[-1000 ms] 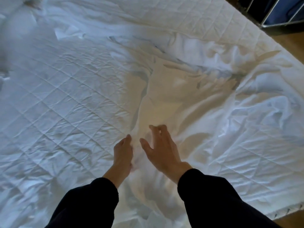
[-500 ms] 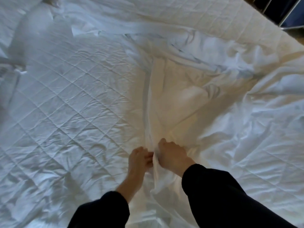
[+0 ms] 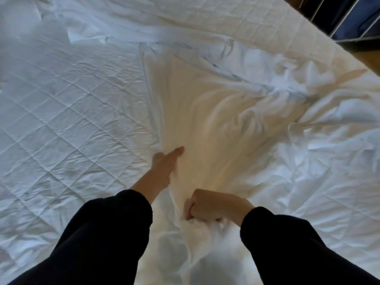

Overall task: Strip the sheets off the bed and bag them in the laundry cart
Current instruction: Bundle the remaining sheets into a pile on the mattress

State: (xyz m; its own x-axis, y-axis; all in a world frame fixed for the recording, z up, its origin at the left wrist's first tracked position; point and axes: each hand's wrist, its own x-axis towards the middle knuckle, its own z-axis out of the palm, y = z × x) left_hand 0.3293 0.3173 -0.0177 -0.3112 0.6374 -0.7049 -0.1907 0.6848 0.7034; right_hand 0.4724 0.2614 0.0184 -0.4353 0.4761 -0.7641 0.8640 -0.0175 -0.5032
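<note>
White sheet (image 3: 216,120) lies rumpled across the middle of the quilted mattress (image 3: 61,99) as your right hand (image 3: 211,206) clenches a bunch of it close to you, your left hand (image 3: 164,167) set with straight fingers against its fold, the cart (image 3: 349,17) standing beyond the far right corner

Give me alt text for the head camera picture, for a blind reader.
The right hand grips a bunched white sheet in a fist, while the left hand stretches forward along its fold. A quilted mattress pad lies bare at left; a metal-framed cart shows top right.
</note>
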